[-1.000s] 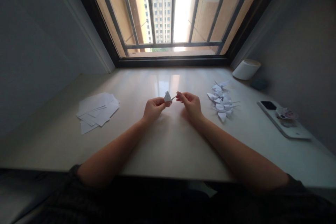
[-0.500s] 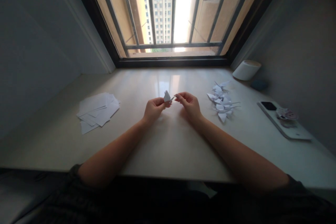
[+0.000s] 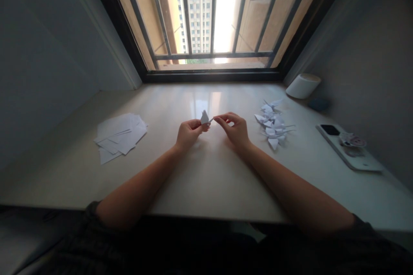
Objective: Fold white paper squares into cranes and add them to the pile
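Observation:
A small folded white paper crane (image 3: 204, 117) is held over the middle of the tabletop, its points upward and a thin tip sticking out to the right. My left hand (image 3: 190, 132) pinches its body between thumb and fingers. With thumb and forefinger, my right hand (image 3: 235, 129) grips the end of that thin tip. To the right of my right hand lies a pile of folded paper cranes (image 3: 273, 125). A loose stack of white paper sheets (image 3: 121, 135) rests left of my left hand.
On the right side of the white tabletop (image 3: 206, 184) lies a phone (image 3: 348, 148) with a round grip on its back. Behind it stand a white cylinder-like object (image 3: 303, 86) and a dark bluish item (image 3: 318, 104). A barred window (image 3: 211, 76) closes off the far edge.
My right hand has shifted very slightly, its thumb and forefinger now closed together on the crane's thin tip. My left hand has barely moved.

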Tool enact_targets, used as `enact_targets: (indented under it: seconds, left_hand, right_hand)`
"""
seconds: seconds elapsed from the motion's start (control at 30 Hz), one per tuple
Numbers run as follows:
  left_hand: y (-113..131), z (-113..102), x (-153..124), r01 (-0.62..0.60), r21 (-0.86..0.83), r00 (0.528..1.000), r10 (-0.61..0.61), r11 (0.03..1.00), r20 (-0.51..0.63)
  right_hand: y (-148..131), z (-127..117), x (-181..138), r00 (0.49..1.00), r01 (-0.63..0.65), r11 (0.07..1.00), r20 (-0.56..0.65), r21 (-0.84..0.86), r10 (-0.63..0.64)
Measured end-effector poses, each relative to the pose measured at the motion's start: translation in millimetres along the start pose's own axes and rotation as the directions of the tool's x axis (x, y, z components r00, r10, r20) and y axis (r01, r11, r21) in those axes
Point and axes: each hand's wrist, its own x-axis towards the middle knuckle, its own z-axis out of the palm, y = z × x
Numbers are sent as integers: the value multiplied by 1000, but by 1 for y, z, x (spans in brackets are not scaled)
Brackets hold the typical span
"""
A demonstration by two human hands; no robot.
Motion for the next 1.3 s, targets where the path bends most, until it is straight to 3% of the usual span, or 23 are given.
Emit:
enact_targets:
  seconds: [0.3,0.6,0.87,1.1,1.3]
  left_hand:
    - [-1,0,0,2,11,1000,-2,1000,6]
    - [0,0,0,5,15,1000,-5,1000,25]
    - [0,0,0,-7,-1,999,7,1000,37]
    - [1,-2,1,4,15,1000,-5,1000,22]
    - [1,-1,0,9,47,1000,-10,999,16]
  right_hand:
    - [5,3,1,991,-132,986,37,102,129]
    - [9,2,2,992,-121,980,60,160,112]
    - [12,4,2,982,-188,941,72,281,175]
    - [12,4,4,950,-311,899,90,308,298]
    - [15,2,4,968,-249,930,54,270,244]
